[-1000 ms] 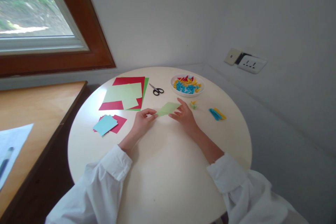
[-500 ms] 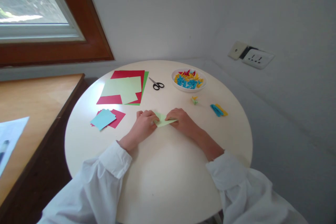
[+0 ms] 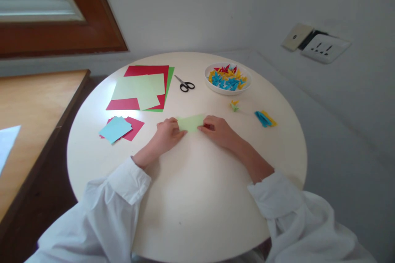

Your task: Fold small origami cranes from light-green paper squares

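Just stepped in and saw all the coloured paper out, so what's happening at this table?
A person in white sleeves is working a small light green paper flat on the round table. The left hand presses its left end, the right hand its right end. Beyond them lie scissors, a stack of red and green sheets, a blue sheet on a red one, and a white bowl of small folded paper pieces.

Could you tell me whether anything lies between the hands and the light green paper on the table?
Nothing visible does: the left hand and the right hand both rest directly on the light green paper, one at each end.
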### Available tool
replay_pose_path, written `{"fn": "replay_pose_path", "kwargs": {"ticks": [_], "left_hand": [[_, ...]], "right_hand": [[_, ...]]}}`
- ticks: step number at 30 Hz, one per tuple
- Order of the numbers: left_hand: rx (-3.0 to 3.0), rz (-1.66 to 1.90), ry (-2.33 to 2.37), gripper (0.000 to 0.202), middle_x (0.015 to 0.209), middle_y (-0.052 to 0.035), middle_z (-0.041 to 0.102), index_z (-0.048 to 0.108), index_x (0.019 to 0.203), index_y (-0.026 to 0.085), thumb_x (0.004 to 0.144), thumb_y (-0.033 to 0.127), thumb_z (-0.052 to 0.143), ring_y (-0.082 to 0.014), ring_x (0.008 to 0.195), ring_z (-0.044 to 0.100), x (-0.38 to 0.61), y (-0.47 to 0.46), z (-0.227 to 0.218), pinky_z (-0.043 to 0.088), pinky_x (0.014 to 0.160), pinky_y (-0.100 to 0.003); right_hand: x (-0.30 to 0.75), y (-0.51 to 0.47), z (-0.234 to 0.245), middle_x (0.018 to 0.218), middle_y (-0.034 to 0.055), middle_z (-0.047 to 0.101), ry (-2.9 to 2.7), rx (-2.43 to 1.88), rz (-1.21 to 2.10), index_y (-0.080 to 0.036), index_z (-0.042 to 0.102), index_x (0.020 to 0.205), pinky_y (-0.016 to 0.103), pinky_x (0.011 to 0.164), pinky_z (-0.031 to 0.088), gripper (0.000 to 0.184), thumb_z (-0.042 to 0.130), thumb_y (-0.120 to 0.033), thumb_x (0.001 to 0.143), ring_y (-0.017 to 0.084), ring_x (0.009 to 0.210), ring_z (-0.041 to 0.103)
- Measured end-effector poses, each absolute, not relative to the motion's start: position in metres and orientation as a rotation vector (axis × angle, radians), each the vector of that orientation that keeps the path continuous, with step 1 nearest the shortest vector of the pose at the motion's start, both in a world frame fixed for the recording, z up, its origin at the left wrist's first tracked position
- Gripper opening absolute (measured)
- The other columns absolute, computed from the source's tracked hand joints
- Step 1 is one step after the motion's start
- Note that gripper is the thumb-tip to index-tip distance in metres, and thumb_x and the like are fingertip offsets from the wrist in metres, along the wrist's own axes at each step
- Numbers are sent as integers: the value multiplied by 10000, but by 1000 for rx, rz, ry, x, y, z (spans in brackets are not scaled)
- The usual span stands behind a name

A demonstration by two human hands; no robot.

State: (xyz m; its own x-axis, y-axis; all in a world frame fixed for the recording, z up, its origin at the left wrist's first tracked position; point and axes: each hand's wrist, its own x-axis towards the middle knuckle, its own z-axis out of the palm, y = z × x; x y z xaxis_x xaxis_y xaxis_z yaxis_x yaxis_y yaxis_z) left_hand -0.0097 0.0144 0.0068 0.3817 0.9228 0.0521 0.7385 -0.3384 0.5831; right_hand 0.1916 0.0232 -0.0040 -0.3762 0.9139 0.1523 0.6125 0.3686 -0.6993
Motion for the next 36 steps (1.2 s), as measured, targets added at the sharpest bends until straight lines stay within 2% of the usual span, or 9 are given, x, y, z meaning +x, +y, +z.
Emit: {"fn": "replay_pose_path", "kwargs": {"ticks": [4, 8, 12, 21, 28, 36], "left_hand": [[2128, 581, 1455, 287, 794, -55, 556, 485, 531, 187, 784, 319, 511, -201, 797, 559, -11, 16, 6, 436, 657, -319], [2145, 633, 1481, 327, 768, -51, 552, 420, 488, 188, 762, 303, 556, -198, 790, 566, -11, 17, 3, 436, 666, -316], [2102, 620, 1500, 330, 826, -52, 569, 385, 498, 186, 753, 278, 574, -184, 758, 562, -10, 18, 4, 434, 692, -327], [2121, 599, 1527, 303, 855, -63, 560, 399, 520, 183, 761, 262, 565, -186, 768, 540, -9, 20, 1, 432, 735, -353], [2147, 615, 1543, 269, 810, -56, 552, 425, 544, 188, 770, 254, 555, -199, 793, 540, -8, 21, -1, 436, 763, -365], [2158, 641, 1525, 278, 780, -48, 538, 420, 533, 187, 768, 251, 554, -188, 752, 525, -9, 21, -2, 434, 736, -354]], "right_hand": [[190, 24, -5, 612, -29, 498, -2076, -1348, 705, -188, 471, 569, 246, 573, 345, 227, 570, -197, 773, 110, 579, 444], [189, 25, -7, 598, -29, 489, -2069, -1363, 675, -190, 473, 559, 247, 560, 336, 255, 549, -236, 797, 108, 569, 440], [188, 27, -9, 615, -20, 507, -2063, -1413, 628, -187, 480, 549, 254, 575, 334, 248, 589, -218, 770, 114, 586, 455], [184, 27, -8, 592, -18, 481, -2100, -1496, 549, -192, 435, 537, 264, 577, 304, 293, 592, -219, 783, 121, 569, 425], [182, 26, -9, 627, -6, 513, -2150, -1539, 476, -191, 430, 546, 270, 597, 293, 316, 635, -282, 769, 129, 592, 428], [179, 27, -9, 610, -11, 491, -2151, -1566, 406, -193, 423, 534, 269, 580, 276, 331, 642, -275, 768, 127, 576, 408]]}}
